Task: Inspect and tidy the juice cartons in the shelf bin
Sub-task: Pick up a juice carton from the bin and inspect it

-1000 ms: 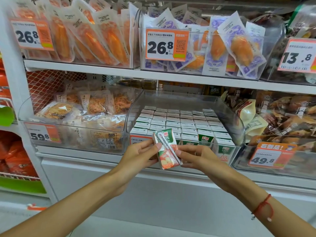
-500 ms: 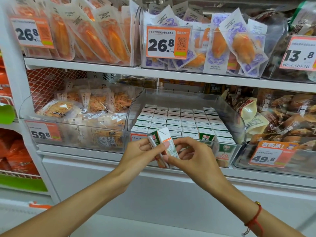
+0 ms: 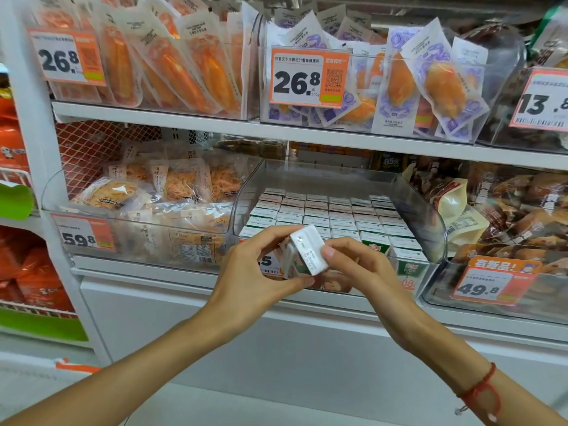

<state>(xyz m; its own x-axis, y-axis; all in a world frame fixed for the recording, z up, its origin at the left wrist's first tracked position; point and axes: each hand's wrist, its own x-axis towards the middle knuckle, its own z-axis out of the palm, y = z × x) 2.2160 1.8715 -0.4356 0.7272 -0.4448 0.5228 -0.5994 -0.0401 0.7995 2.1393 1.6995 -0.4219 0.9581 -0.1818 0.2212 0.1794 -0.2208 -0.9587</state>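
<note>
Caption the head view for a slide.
Both hands, left and right, hold a juice carton before the clear bin.

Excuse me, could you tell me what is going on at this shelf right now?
A person is checking a small juice carton, holding it between the left hand and right hand in front of the clear shelf bin. Its white end faces the camera. The other cartons stand in neat rows inside the bin.

Clear glossy plastic bin [image 3: 430, 210]
</note>
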